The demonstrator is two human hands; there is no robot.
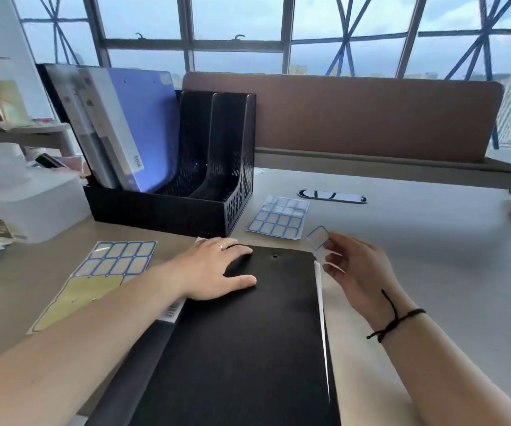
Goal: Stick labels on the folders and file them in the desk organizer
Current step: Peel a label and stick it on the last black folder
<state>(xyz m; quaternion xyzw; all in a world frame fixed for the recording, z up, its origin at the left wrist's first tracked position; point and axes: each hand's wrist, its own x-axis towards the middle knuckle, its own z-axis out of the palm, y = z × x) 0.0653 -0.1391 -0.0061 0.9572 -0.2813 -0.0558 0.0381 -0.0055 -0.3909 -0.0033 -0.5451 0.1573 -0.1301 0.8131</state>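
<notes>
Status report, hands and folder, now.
Left hand flat on black folder, open. Right hand pinching one peeled label beside folder's top right corner. Organizer: two right slots free. Nothing in the way.

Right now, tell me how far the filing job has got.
Done: a blue folder and others stand in the organizer. In hand: the left hand presses the black folder flat; the right hand pinches a peeled label. Left: stick it on, then file this folder.
</notes>
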